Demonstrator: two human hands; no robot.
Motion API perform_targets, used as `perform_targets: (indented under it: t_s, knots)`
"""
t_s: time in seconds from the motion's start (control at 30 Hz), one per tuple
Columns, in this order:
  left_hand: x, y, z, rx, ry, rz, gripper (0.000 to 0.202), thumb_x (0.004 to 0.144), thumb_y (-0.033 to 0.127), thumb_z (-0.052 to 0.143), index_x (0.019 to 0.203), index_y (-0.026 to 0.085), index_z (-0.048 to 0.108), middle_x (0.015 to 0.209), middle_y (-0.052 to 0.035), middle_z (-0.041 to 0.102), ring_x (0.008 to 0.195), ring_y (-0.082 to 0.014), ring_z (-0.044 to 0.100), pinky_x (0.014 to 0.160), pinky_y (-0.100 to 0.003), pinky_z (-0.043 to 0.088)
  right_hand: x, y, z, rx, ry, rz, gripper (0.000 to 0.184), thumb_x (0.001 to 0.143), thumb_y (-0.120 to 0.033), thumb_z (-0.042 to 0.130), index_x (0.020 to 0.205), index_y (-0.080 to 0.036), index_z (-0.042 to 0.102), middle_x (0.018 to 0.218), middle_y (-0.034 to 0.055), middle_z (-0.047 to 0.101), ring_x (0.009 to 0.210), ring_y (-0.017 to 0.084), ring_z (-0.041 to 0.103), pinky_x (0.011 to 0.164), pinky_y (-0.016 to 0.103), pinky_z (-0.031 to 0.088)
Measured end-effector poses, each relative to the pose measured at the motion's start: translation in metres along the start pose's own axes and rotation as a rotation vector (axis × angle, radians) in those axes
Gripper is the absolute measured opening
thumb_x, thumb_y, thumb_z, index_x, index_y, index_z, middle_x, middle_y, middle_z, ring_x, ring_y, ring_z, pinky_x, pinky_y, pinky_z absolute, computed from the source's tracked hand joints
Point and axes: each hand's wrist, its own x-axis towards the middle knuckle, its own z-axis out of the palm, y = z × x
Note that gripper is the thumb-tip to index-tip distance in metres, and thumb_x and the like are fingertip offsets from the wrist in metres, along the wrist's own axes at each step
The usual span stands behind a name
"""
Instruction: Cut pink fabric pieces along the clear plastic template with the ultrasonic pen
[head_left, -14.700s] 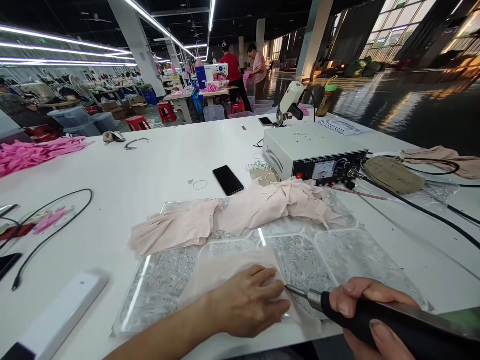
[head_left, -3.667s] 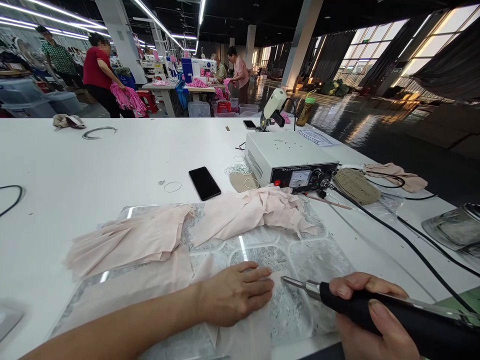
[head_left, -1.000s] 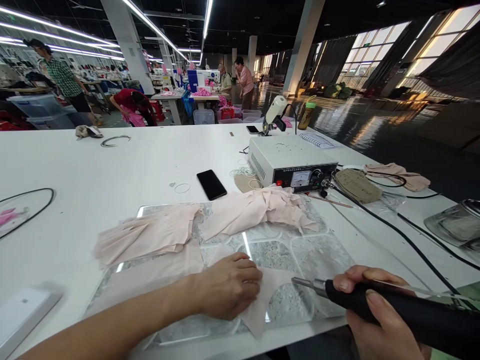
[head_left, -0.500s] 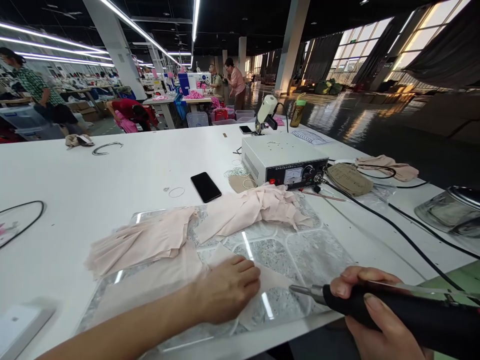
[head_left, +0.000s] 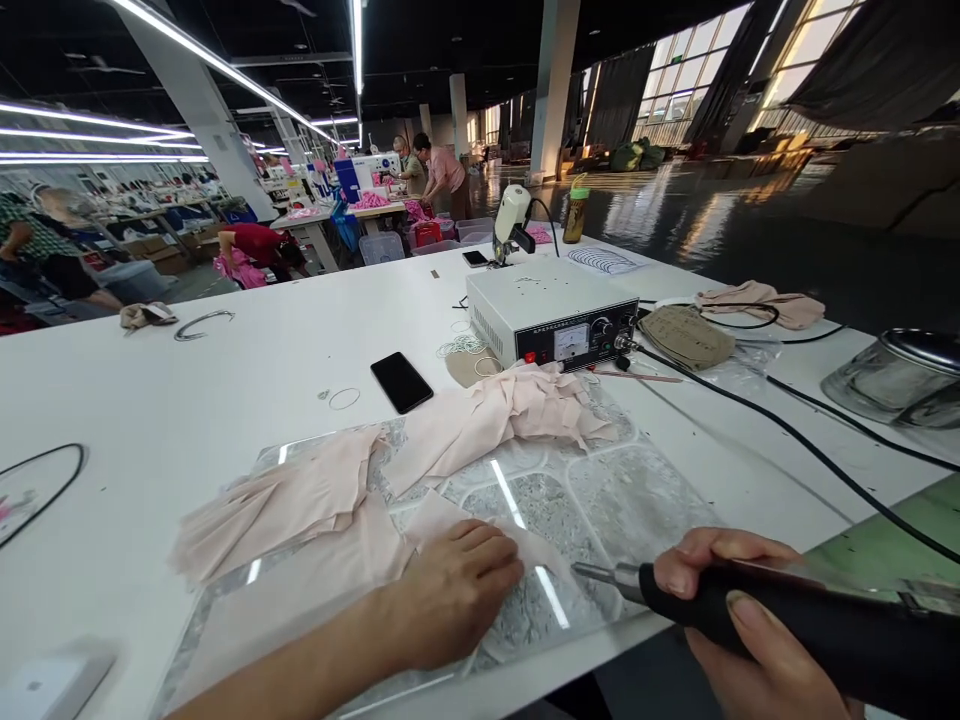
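My left hand (head_left: 466, 592) presses on a thin pale pink fabric piece (head_left: 544, 552), its fingers curled together and the thumb hidden. That piece lies on a clear-covered, stone-patterned mat (head_left: 630, 500). In my right hand (head_left: 739, 600) is a black corded hand tool (head_left: 720, 600), fingers wrapped round its thick handle. Its narrow metal tip (head_left: 600, 573) points left, beside the fabric's right end; whether they touch I cannot tell. Two piles of the same fabric lie beyond my left hand, a left pile (head_left: 300, 490) and a right pile (head_left: 502, 420).
A control box (head_left: 551, 310) with a gauge stands behind the mat, a black cable (head_left: 757, 415) running right from it. Nearby are a phone (head_left: 402, 382), a glass jar (head_left: 892, 385), a brown fabric stack (head_left: 686, 340) and a bottle (head_left: 575, 212). Several people work in the background.
The camera view has shifted slightly. The tool tip has drawn a little away from the fabric's right end, which now looks curved. My left hand stays on the fabric.
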Motion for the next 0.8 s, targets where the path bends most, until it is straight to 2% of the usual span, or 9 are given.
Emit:
perform_targets:
  t_s: [0.1, 0.37, 0.5, 0.63, 0.8]
  knots:
    - [0.001, 0.007, 0.002, 0.004, 0.067, -0.052, 0.024, 0.096, 0.011, 0.040, 0.112, 0.011, 0.058, 0.101, -0.0126, 0.064, 0.098, -0.0222, 0.061, 0.087, -0.038, 0.052, 0.003, 0.006, 0.006, 0.044, -0.020, -0.031, 0.012, 0.077, -0.028, 0.065, 0.088, -0.023, 0.063, 0.075, 0.0027, 0.057, 0.055, 0.015, 0.056, 0.052, 0.035, 0.054]
    - [-0.005, 0.008, 0.001, 0.018, 0.055, -0.043, 0.019, 0.093, 0.008, 0.044, 0.101, 0.011, 0.061, 0.093, -0.0094, 0.066, 0.092, -0.0210, 0.063, 0.091, -0.040, 0.051, -0.002, 0.003, 0.002, 0.019, -0.137, 0.046, 0.010, 0.083, -0.028, 0.062, 0.091, -0.023, 0.062, 0.074, 0.0034, 0.059, 0.057, 0.017, 0.060, 0.052, 0.034, 0.055]
    - [-0.004, 0.015, 0.004, 0.030, 0.075, -0.010, 0.025, 0.093, 0.008, 0.046, 0.114, 0.008, 0.058, 0.106, -0.0140, 0.065, 0.099, -0.0234, 0.062, 0.091, -0.040, 0.052, -0.003, -0.004, 0.004, -0.040, -0.158, 0.030, 0.009, 0.084, -0.030, 0.062, 0.089, -0.023, 0.060, 0.070, 0.0027, 0.058, 0.054, 0.016, 0.060, 0.049, 0.032, 0.054]
    - [-0.006, 0.019, 0.009, 0.045, 0.051, -0.026, 0.025, 0.095, 0.013, 0.046, 0.116, 0.008, 0.057, 0.112, -0.0157, 0.063, 0.107, -0.0267, 0.060, 0.091, -0.041, 0.053, -0.005, -0.008, 0.004, -0.102, -0.183, 0.010, 0.009, 0.086, -0.032, 0.060, 0.089, -0.024, 0.059, 0.069, 0.0022, 0.058, 0.053, 0.017, 0.059, 0.049, 0.032, 0.054]
    - [-0.010, 0.019, 0.007, 0.018, -0.004, -0.042, 0.026, 0.097, 0.017, 0.045, 0.118, 0.008, 0.057, 0.108, -0.0147, 0.063, 0.114, -0.0280, 0.058, 0.094, -0.041, 0.054, -0.017, -0.007, 0.000, -0.114, -0.115, 0.047, 0.011, 0.087, -0.035, 0.058, 0.093, -0.025, 0.057, 0.072, 0.0023, 0.056, 0.057, 0.016, 0.058, 0.050, 0.031, 0.053]
